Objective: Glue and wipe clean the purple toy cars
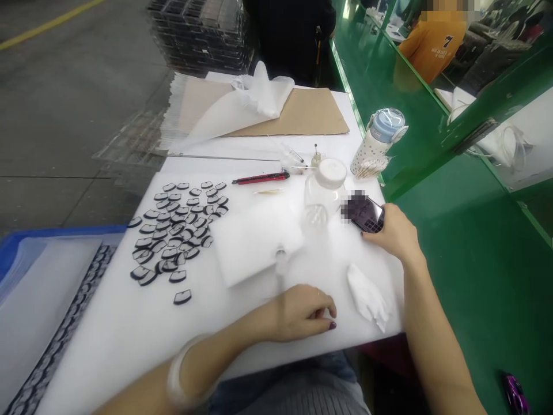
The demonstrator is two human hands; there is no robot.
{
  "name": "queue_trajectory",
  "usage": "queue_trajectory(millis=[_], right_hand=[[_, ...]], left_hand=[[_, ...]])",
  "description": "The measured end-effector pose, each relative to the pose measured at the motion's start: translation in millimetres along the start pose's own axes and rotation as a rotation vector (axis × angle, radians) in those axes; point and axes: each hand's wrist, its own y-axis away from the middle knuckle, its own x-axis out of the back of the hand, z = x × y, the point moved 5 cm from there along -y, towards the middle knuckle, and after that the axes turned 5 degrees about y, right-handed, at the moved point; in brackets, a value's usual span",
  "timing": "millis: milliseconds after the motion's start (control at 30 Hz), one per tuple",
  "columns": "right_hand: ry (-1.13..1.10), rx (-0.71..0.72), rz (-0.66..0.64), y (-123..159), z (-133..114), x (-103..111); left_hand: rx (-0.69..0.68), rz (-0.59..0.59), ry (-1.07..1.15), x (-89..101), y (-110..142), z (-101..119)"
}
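Note:
My right hand [395,233] rests at the right side of the white table [129,328] with its fingers wrapped round a dark phone [366,214] lying on the surface. My left hand [302,314] lies near the front edge with its fingers curled loosely under; nothing shows in it. A crumpled white tissue [369,297] lies between the two hands. In front of the left hand sit a white foam pad [250,242] and a small clear vial [281,259].
Several small black-and-white flat parts [177,230] are spread at the left. A clear jar with a white lid [326,187], a red utility knife [260,178], a dotted bottle [378,141], cardboard [302,112] and a blue tray [38,271] are around. A person in orange [436,43] is behind the green bench.

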Motion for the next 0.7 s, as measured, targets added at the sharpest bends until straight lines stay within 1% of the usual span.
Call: queue_trajectory(millis=[67, 100, 200, 267, 300, 400, 500, 567, 633, 700], right_hand=[[0.046, 0.035, -0.011, 16, -2, 9], [0.038, 0.094, -0.028, 24, -4, 12], [-0.091, 0.376, -0.128, 45, -11, 14], [-0.122, 0.523, -0.194, 53, -17, 10], [-0.102, 0.561, -0.215, 55, -20, 7], [-0.046, 0.581, -0.226, 56, -28, -1], [-0.089, 0.605, -0.200, 58, -35, -2], [-0.109, 0.622, -0.188, 60, -37, -1], [-0.163, 0.639, -0.212, 62, -37, 0], [-0.262, 0.647, -0.269, 63, -36, 0]], left_hand=[[0.021, 0.035, 0.088, -0.3, 0, -2], [0.041, 0.075, 0.162, 0.2, -1, -3], [0.100, 0.289, 0.396, 3.9, -2, -8], [0.118, 0.418, 0.433, 6.1, -2, -9], [0.123, 0.453, 0.415, 6.9, -2, -9], [0.151, 0.463, 0.374, 8.6, -5, -7], [0.197, 0.442, 0.380, 12.3, -10, -6], [0.213, 0.440, 0.326, 15.8, -14, -3], [0.223, 0.446, 0.277, 18.5, -18, -1], [0.240, 0.451, 0.271, 19.4, -20, -1]])
